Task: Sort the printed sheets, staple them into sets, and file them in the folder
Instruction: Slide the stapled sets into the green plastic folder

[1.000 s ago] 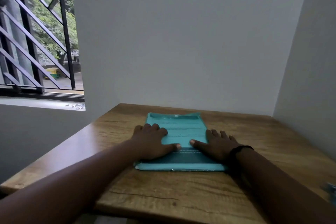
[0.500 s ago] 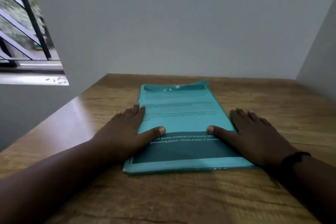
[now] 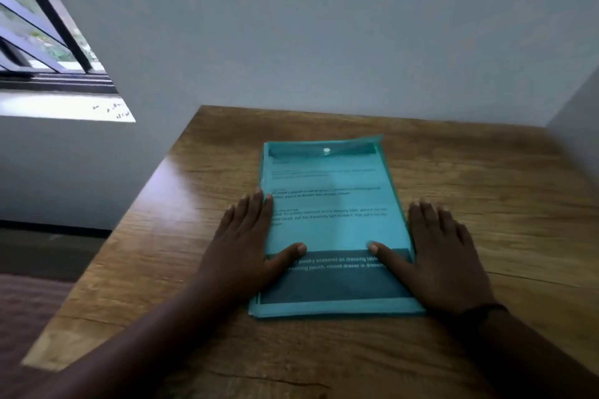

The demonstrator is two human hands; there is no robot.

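Folder [image 3: 334, 223], a translucent teal plastic envelope with a flap and a white snap button [image 3: 326, 150] at its far end, lies flat on the wooden table [image 3: 486, 191], its long sides running away from the person. Printed sheets [image 3: 327, 204] are inside it: lines of dark text show through the plastic, and a dark band with white lettering crosses the end nearest the person. A few sheet or folder edges fan out slightly at the near left corner of the folder.

Left hand [image 3: 249, 246] lies palm down along the folder's left edge, fingers straight and together, pointing toward the flap; its thumb is spread sideways and rests on the folder just above the dark band. Right hand [image 3: 444, 253] mirrors it on the folder's right edge, fingers straight and slightly fanned on the table beside the folder, thumb reaching in onto the plastic at the top of the band. Neither hand grasps anything; both rest flat and released, touching the folder from either side. A dark band [image 3: 479, 311] circles the right wrist. Both forearms stretch in from the near edge of the table, either side of the folder.

Beyond the folder's far end a plain wall [image 3: 324, 42] rises behind the table. Far left of the folder is a window [image 3: 35, 32] with dark bars and a pale sill.
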